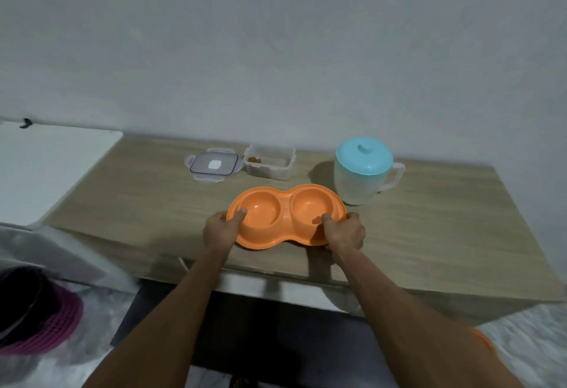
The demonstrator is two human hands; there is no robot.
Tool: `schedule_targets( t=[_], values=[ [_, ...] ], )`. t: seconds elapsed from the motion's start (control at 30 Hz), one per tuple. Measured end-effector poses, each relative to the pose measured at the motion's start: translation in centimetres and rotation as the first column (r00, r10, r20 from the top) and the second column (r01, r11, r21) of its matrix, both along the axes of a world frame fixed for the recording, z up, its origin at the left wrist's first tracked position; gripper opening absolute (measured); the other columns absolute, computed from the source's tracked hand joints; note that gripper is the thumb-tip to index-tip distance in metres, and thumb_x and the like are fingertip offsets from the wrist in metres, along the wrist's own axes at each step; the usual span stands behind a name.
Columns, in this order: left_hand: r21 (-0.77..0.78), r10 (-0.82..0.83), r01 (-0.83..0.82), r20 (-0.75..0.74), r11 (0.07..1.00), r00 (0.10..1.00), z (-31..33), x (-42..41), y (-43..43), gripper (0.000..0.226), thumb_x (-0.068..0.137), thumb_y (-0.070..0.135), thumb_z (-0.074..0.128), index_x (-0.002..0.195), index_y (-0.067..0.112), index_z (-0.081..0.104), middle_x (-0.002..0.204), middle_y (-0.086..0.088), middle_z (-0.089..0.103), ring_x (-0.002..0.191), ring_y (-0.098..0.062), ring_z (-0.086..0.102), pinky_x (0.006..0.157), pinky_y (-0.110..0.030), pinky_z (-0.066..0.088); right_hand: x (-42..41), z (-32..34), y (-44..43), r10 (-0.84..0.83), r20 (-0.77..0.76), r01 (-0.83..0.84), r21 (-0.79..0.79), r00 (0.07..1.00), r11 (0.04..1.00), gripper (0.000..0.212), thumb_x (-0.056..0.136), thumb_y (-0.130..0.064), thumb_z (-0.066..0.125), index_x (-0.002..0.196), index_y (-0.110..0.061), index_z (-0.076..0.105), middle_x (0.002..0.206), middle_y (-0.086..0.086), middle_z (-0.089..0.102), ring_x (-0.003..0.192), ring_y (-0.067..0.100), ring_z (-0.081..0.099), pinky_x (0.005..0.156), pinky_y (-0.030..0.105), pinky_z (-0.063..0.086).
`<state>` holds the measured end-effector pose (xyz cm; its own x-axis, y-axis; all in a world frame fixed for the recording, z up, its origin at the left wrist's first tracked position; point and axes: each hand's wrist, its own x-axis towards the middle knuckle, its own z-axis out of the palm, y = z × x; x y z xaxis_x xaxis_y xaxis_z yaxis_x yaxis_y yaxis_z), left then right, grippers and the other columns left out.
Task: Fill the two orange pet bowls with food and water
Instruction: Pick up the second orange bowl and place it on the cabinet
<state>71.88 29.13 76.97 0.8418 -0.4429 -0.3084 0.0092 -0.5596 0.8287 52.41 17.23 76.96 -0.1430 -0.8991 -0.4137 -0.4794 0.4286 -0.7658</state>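
Two hands are on the dish (287,215) at once, and I read that as steadying or squaring it on the table (429,228) before anything goes in. My left hand (221,231) is closed around the left end, thumb hooked over the rim into the left bowl; my right hand (345,232) is closed around the right end, thumb likewise over the rim of the right bowl. The dish is one orange moulding with two round bowls side by side, sitting near the front edge of the table, straight ahead of me. Both bowls look empty, so I judge neither filling step has begun. Behind the dish, toward the wall, stands one clear tub (270,161) with its top off and a little brown food showing in one corner; its lid (214,165) lies flat just to its left, presumably set aside so the food can be tipped out. To the right of the dish, close to its far end, stands one pale jug (362,172) with a blue cover and its handle turned to the right; I cannot tell how much water is inside. Count: one dish, two bowls, one tub, one lid, one jug.
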Motion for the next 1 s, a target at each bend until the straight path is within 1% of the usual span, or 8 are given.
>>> schedule_targets(
  t=[0.1,0.17,0.27,0.4,0.6,0.77,0.87,1.0],
  values=[
    [0.047,-0.075,0.074,0.003,0.996,0.997,-0.9,3.3,0.0,0.051,0.074,0.061,0.068,0.101,0.018,0.071,0.091,0.000,0.069,0.092,-0.027,0.066,0.089,-0.045,0.054,2.4,-0.8,0.9,-0.039,-0.040,0.039,0.002,0.998,0.999,0.063,0.076,-0.043,0.072,0.127,-0.013,0.051,0.122,0.018,0.055,0.108,0.040,0.057,0.086,0.053,0.056],
    [0.070,-0.106,0.105,0.003,0.992,0.994,-1.5,5.2,0.0,0.058,0.070,0.066,0.066,0.103,0.018,0.072,0.094,-0.001,0.071,0.092,-0.026,0.067,0.089,-0.045,0.054,3.7,-1.2,1.5,-0.063,-0.045,0.064,0.007,0.997,0.998,0.063,0.076,-0.043,0.073,0.126,-0.013,0.051,0.122,0.019,0.055,0.107,0.040,0.057,0.086,0.053,0.055],
    [0.103,-0.156,0.154,0.006,0.983,0.988,-1.8,7.0,0.1,0.058,0.073,0.064,0.066,0.107,0.018,0.071,0.101,-0.005,0.072,0.097,-0.027,0.066,0.090,-0.042,0.053,5.0,-1.6,2.3,-0.070,-0.087,0.070,0.006,0.994,0.997,0.057,0.080,-0.042,0.071,0.125,-0.011,0.052,0.122,0.019,0.057,0.109,0.039,0.057,0.089,0.045,0.050],
    [0.137,-0.194,0.187,0.042,0.973,0.980,-1.7,8.1,-0.1,0.056,0.077,0.062,0.065,0.110,0.017,0.071,0.105,-0.006,0.071,0.100,-0.029,0.064,0.088,-0.038,0.050,5.8,-2.0,2.9,-0.069,-0.135,0.069,-0.006,0.988,0.998,0.054,0.083,-0.045,0.067,0.123,-0.011,0.054,0.120,0.017,0.060,0.109,0.037,0.058,0.081,0.038,0.043],
    [0.180,-0.249,0.233,0.077,0.956,0.965,-2.2,8.8,-0.6,0.051,0.079,0.062,0.064,0.098,0.015,0.072,0.095,-0.007,0.072,0.088,-0.026,0.062,0.077,-0.034,0.046,6.1,-2.4,2.9,-0.064,-0.196,0.062,-0.015,0.979,0.998,0.057,0.084,-0.047,0.066,0.126,-0.010,0.054,0.123,0.017,0.059,0.112,0.037,0.057,0.085,0.040,0.044],
    [0.173,-0.274,0.259,0.069,0.950,0.959,-2.3,9.0,-0.6,0.055,0.081,0.061,0.064,0.107,0.013,0.071,0.105,-0.009,0.072,0.089,-0.024,0.060,0.077,-0.032,0.043,6.3,-2.2,2.7,-0.048,-0.276,0.048,-0.006,0.960,0.999,0.065,0.084,-0.056,0.058,0.129,-0.010,0.053,0.129,0.018,0.050,0.116,0.040,0.053,0.094,0.047,0.045],
    [0.143,-0.274,0.265,0.052,0.954,0.960,-1.9,8.9,-0.6,0.054,0.083,0.056,0.065,0.110,0.010,0.070,0.109,-0.010,0.071,0.095,-0.026,0.062,0.077,-0.031,0.041,7.4,-0.8,2.0,-0.095,-0.375,0.048,-0.134,0.922,0.990,0.063,0.086,-0.053,0.053,0.132,-0.010,0.054,0.132,0.017,0.047,0.123,0.038,0.047,0.100,0.048,0.038],
    [0.131,-0.301,0.289,0.083,0.948,0.950,-1.7,8.8,-0.2,0.052,0.089,0.054,0.059,0.108,0.006,0.069,0.094,-0.002,0.063,0.094,-0.027,0.060,0.077,-0.029,0.036,10.1,0.6,-1.3,-0.020,-0.325,-0.082,-0.297,0.946,0.951,0.051,0.087,-0.045,0.051,0.121,-0.009,0.064,0.124,0.015,0.058,0.117,0.036,0.055,0.099,0.046,0.044]
  ],
)
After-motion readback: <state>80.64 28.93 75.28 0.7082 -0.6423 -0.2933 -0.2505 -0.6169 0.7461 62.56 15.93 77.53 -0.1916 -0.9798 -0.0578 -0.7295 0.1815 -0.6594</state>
